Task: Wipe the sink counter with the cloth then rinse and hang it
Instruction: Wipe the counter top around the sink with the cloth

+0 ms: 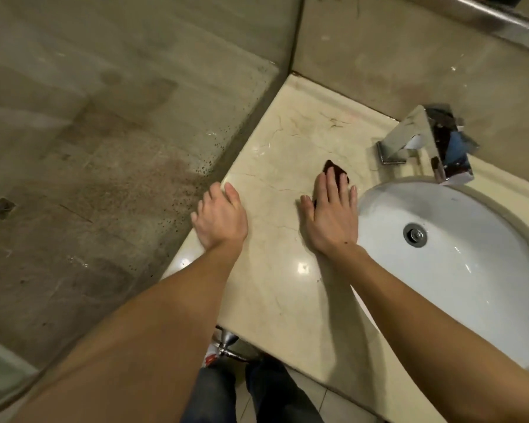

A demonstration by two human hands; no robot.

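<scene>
A small dark red cloth (333,168) lies flat on the cream marble counter (281,270), left of the basin. My right hand (330,215) presses down on it with fingers spread, so only the cloth's far corner shows past my fingertips. My left hand (220,218) rests on the counter's left edge, fingers curled over the rim and holding nothing. The white oval sink (471,270) lies to the right, with a metal drain (414,235) in it. A square chrome faucet (431,141) stands behind the basin.
A glass shower panel (104,148) with dark specks stands along the counter's left side. Beige wall tiles (394,50) rise behind the counter, with a mirror frame (501,19) at the top right. Below the front edge I see my legs (257,392) and a chrome fitting (226,346).
</scene>
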